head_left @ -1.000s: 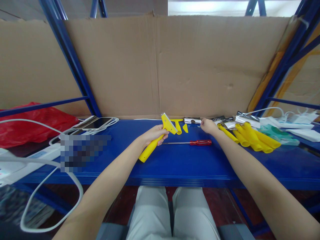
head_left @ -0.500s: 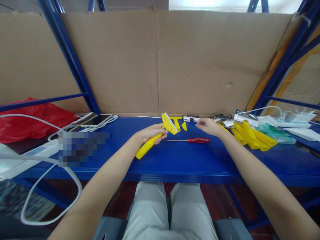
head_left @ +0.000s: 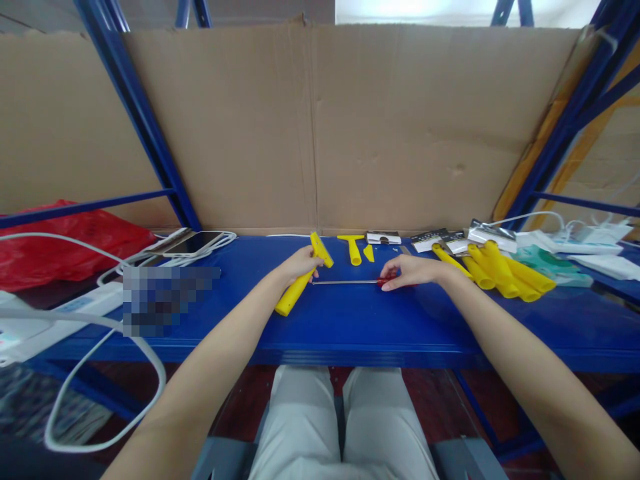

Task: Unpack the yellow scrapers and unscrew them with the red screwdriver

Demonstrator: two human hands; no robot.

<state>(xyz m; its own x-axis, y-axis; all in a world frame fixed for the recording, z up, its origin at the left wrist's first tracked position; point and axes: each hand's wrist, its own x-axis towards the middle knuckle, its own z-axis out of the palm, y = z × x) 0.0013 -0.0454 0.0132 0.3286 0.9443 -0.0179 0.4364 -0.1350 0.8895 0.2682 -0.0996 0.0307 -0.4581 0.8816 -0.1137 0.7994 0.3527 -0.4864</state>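
Observation:
My left hand (head_left: 299, 265) is closed around a yellow scraper (head_left: 295, 292) with a wide head, its handle slanting down to the left. My right hand (head_left: 411, 271) has its fingers closed over the red handle of a screwdriver (head_left: 345, 283), which lies along the table with its thin metal shaft pointing left. The hand covers most of that handle. Behind the shaft lie a yellow T-shaped scraper part (head_left: 355, 251) and a small yellow piece (head_left: 369, 253).
Several yellow handles (head_left: 495, 270) are piled at the right, beside black-and-white packets (head_left: 430, 240). A small box (head_left: 383, 238) lies near the cardboard wall (head_left: 400, 133). At the left are a phone (head_left: 197, 243), white cables and a red bag (head_left: 75, 247). Blue table (head_left: 340, 327) underneath.
My right hand has come down and toward me onto the screwdriver's handle. My left hand has shifted slightly left, and the scraper's head has turned.

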